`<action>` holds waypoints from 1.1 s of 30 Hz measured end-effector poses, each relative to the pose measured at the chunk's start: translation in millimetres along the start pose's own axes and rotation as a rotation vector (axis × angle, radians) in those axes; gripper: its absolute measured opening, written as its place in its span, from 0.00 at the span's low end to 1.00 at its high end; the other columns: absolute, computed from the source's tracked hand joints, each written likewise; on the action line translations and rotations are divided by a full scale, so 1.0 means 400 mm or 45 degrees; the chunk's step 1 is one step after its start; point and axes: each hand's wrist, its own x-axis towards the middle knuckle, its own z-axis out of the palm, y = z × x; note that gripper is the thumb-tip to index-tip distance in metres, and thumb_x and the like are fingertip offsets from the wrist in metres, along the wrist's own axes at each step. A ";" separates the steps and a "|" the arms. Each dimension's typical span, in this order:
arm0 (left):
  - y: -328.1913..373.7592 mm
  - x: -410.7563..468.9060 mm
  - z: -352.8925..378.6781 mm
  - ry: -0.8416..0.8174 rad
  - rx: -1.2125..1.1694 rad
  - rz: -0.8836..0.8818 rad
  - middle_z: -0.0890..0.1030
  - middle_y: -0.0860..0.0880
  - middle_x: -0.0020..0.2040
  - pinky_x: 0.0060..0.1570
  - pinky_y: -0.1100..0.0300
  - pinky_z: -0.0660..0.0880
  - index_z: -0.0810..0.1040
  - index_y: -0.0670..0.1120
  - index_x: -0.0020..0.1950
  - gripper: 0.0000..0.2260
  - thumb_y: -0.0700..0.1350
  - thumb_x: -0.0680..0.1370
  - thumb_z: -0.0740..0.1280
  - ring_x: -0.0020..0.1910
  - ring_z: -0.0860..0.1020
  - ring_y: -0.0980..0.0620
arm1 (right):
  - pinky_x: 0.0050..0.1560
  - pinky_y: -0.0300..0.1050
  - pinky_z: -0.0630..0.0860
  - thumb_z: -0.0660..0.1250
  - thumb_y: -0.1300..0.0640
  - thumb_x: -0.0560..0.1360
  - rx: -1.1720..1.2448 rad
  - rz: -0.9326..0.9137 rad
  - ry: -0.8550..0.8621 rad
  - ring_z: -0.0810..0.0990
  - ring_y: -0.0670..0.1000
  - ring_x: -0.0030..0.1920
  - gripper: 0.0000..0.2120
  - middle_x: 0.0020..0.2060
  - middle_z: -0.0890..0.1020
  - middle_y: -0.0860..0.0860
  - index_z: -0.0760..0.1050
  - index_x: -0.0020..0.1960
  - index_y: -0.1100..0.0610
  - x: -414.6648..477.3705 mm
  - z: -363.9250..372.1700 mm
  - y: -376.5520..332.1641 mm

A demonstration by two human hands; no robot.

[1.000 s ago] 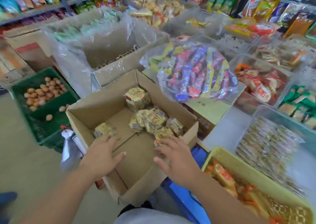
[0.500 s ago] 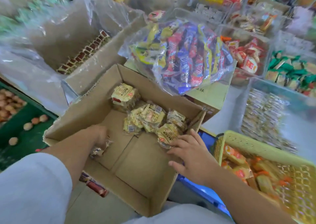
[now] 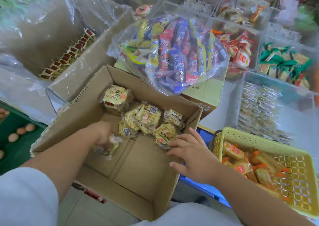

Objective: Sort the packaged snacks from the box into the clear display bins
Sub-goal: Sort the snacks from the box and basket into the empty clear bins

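Cardboard box (image 3: 138, 165), snack pack (image 3: 113, 144) in left grip (image 3: 103, 134)

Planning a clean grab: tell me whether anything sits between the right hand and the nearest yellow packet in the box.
Nothing visible does. The right hand touches the nearest yellow packet in the cardboard box; the left hand grips a second packet well aside.

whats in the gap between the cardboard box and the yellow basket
Head view: a blue plastic surface shows in the gap between the cardboard box and the yellow basket; the right hand reaches across above it.
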 end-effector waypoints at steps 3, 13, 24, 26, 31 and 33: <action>-0.045 -0.016 -0.073 0.163 -0.570 0.128 0.84 0.50 0.40 0.40 0.56 0.76 0.83 0.45 0.46 0.12 0.48 0.69 0.81 0.39 0.81 0.50 | 0.75 0.49 0.24 0.47 0.32 0.77 -0.001 0.000 -0.007 0.56 0.45 0.77 0.28 0.70 0.71 0.36 0.76 0.68 0.39 0.001 -0.003 -0.001; 0.046 0.029 -0.133 0.808 -2.120 -0.244 0.86 0.49 0.50 0.50 0.55 0.77 0.83 0.48 0.47 0.12 0.50 0.70 0.81 0.49 0.83 0.46 | 0.76 0.50 0.26 0.48 0.33 0.77 -0.011 0.029 -0.025 0.56 0.44 0.77 0.27 0.69 0.72 0.35 0.76 0.67 0.38 0.009 -0.011 0.001; 0.096 0.069 -0.143 0.937 -2.181 -0.543 0.79 0.44 0.60 0.32 0.59 0.69 0.75 0.54 0.43 0.20 0.54 0.62 0.83 0.40 0.77 0.50 | 0.77 0.52 0.28 0.50 0.34 0.76 0.028 0.060 -0.004 0.58 0.44 0.76 0.26 0.67 0.74 0.36 0.78 0.65 0.39 0.012 -0.008 0.002; 0.088 0.063 -0.139 0.984 -2.158 -0.511 0.78 0.43 0.60 0.33 0.57 0.70 0.69 0.55 0.43 0.25 0.50 0.61 0.84 0.41 0.76 0.49 | 0.77 0.52 0.29 0.50 0.34 0.76 0.033 0.063 0.000 0.58 0.44 0.76 0.26 0.67 0.74 0.36 0.78 0.65 0.39 0.014 -0.009 0.000; 0.081 0.014 -0.139 0.860 -2.596 -0.365 0.77 0.52 0.54 0.38 0.51 0.83 0.66 0.56 0.73 0.43 0.39 0.64 0.84 0.46 0.84 0.48 | 0.77 0.53 0.30 0.51 0.35 0.77 0.027 0.061 -0.006 0.59 0.46 0.76 0.25 0.67 0.74 0.37 0.78 0.66 0.40 0.016 -0.006 0.001; 0.083 -0.012 -0.145 0.723 -2.849 -0.237 0.81 0.48 0.56 0.38 0.48 0.84 0.65 0.51 0.77 0.44 0.35 0.66 0.82 0.44 0.87 0.46 | 0.77 0.52 0.29 0.51 0.35 0.77 0.024 0.066 -0.001 0.58 0.45 0.76 0.25 0.67 0.74 0.36 0.78 0.66 0.39 0.017 -0.005 0.001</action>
